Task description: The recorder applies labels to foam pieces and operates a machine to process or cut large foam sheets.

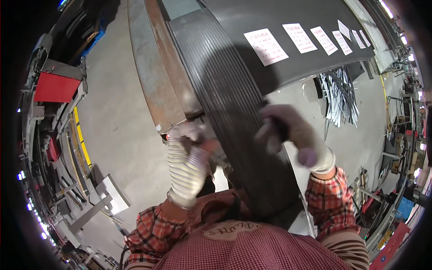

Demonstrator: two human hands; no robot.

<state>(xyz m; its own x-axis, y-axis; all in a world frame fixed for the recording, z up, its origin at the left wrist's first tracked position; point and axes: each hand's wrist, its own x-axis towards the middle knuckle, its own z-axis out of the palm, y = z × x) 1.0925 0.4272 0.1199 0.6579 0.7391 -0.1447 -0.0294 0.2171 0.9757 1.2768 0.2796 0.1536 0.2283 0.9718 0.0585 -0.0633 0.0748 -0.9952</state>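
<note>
A stack of long dark metal strips [225, 90] runs from near my body up toward the top of the view. My left hand [189, 155], in a white knit glove, is closed at the stack's left edge; what it grips is blurred. My right hand [292, 135], also gloved, is curled around the right edge of the strips. Both hands are motion-blurred. My sleeves are red plaid.
A wide dark sheet [288, 27] with several white paper labels lies at the upper right. A rusty brown beam [155, 67] runs beside the stack on the left. A pile of thin silvery metal pieces [339, 92] lies on the grey floor. Machines and racks line both sides.
</note>
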